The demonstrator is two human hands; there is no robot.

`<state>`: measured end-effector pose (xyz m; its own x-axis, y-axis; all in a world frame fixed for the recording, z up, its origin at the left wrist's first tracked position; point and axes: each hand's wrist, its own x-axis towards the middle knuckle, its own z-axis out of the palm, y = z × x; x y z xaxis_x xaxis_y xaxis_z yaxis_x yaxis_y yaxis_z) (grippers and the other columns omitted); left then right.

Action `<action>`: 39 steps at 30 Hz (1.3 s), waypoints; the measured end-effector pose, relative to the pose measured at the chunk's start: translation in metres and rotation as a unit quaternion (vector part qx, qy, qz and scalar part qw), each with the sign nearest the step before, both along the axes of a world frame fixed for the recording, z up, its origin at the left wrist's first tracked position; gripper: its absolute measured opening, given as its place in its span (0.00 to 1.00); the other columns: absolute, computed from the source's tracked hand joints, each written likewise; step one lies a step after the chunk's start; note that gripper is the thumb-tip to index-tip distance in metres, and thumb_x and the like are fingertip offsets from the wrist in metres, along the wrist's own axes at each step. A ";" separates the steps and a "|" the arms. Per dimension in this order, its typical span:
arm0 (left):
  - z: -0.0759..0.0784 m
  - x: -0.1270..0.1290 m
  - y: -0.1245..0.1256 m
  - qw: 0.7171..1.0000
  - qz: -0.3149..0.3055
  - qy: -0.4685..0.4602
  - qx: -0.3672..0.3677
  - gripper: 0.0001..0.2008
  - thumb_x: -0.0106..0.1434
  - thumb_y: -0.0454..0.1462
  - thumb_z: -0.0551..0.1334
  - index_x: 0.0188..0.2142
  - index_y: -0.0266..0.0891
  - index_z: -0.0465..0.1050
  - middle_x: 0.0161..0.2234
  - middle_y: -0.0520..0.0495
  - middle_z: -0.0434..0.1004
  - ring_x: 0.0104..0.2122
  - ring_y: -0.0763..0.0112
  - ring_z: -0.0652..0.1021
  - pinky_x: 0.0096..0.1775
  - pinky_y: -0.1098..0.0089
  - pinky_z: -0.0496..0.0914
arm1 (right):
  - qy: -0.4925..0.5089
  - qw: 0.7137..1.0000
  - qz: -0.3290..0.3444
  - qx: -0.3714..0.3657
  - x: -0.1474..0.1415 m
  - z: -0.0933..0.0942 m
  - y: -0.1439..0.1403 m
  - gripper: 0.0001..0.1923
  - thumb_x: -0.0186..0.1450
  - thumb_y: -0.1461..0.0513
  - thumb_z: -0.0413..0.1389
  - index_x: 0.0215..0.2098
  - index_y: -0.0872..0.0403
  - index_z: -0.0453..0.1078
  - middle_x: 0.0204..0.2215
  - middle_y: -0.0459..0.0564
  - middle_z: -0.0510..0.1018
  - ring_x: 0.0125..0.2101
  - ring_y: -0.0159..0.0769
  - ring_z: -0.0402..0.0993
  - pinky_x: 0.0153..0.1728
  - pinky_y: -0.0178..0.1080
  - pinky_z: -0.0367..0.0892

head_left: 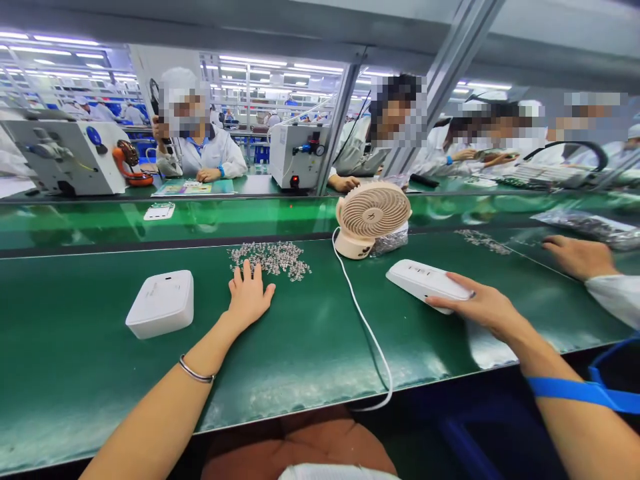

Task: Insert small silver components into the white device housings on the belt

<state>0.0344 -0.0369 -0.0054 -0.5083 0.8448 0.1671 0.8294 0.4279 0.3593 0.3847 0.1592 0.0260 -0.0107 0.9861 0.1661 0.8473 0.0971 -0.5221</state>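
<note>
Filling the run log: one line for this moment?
left hand: flat at small metal parts | right hand: on white casing | fan: between
</note>
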 end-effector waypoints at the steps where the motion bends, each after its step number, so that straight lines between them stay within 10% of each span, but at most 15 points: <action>1: 0.000 0.000 0.000 1.000 0.003 -0.011 0.013 0.28 0.62 0.43 0.52 0.59 0.31 0.55 0.63 0.32 0.46 0.60 0.39 0.52 0.54 0.46 0.54 | 0.006 1.000 -0.003 -0.013 -0.006 0.003 -0.006 0.30 0.50 0.61 0.69 0.50 0.57 0.71 0.32 0.58 0.74 0.31 0.43 0.71 0.35 0.40 0.64; 5: 0.003 -0.004 0.001 0.995 0.011 -0.064 0.075 0.25 0.63 0.45 0.50 0.56 0.33 0.61 0.61 0.35 0.51 0.60 0.43 0.54 0.55 0.46 0.54 | 0.129 0.985 0.096 -0.062 -0.045 0.012 -0.051 0.37 0.47 0.60 0.68 0.55 0.55 0.67 0.38 0.55 0.74 0.33 0.41 0.71 0.41 0.41 0.65; 9: 0.011 -0.006 0.002 0.982 -0.024 -0.131 0.131 0.21 0.64 0.45 0.47 0.47 0.36 0.69 0.50 0.41 0.70 0.50 0.60 0.69 0.52 0.60 0.63 | 0.201 0.904 0.374 -0.046 -0.091 0.006 -0.101 0.37 0.43 0.55 0.67 0.51 0.55 0.70 0.51 0.54 0.66 0.47 0.49 0.65 0.51 0.44 0.61; 13: 0.015 -0.003 -0.001 0.963 -0.102 -0.216 0.123 0.21 0.60 0.49 0.51 0.37 0.36 0.74 0.36 0.45 0.77 0.33 0.70 0.75 0.38 0.71 0.69 | 0.163 0.838 0.498 -0.152 -0.130 -0.002 -0.111 0.41 0.43 0.56 0.68 0.55 0.53 0.66 0.53 0.53 0.65 0.49 0.48 0.63 0.51 0.45 0.62; 20: 0.021 -0.007 -0.008 0.928 -0.229 -0.294 0.012 0.31 0.45 0.51 0.65 0.47 0.37 0.71 0.40 0.47 0.76 0.35 0.69 0.75 0.37 0.71 0.69 | 0.162 0.930 0.322 -0.074 -0.194 -0.026 -0.044 0.16 0.56 0.61 0.56 0.40 0.64 0.72 0.30 0.54 0.75 0.29 0.36 0.70 0.33 0.36 0.67; 28: 0.040 0.005 -0.016 0.953 -0.167 -0.248 -0.058 0.42 0.46 0.50 0.64 0.57 0.29 0.58 0.35 0.42 0.76 0.35 0.61 0.74 0.37 0.65 0.68 | 0.088 0.934 0.345 0.017 -0.215 -0.040 -0.029 0.04 0.54 0.64 0.56 0.22 0.57 0.70 0.18 0.45 0.67 0.22 0.32 0.63 0.28 0.34 0.59; 35: 0.034 0.020 -0.015 0.961 -0.236 -0.148 -0.003 0.36 0.51 0.45 0.62 0.59 0.45 0.55 0.57 0.48 0.63 0.50 0.60 0.68 0.53 0.59 0.59 | 0.105 0.927 0.348 0.091 -0.207 -0.038 -0.035 0.05 0.57 0.65 0.52 0.25 0.56 0.67 0.20 0.45 0.66 0.23 0.33 0.63 0.28 0.34 0.59; 39: 0.041 0.028 -0.015 0.992 -0.110 -0.040 -0.052 0.36 0.45 0.50 0.65 0.53 0.42 0.63 0.47 0.44 0.71 0.44 0.54 0.70 0.47 0.54 0.61 | 0.156 0.919 0.344 0.109 -0.200 -0.034 -0.034 0.05 0.57 0.67 0.51 0.28 0.57 0.68 0.20 0.45 0.69 0.23 0.33 0.65 0.28 0.34 0.61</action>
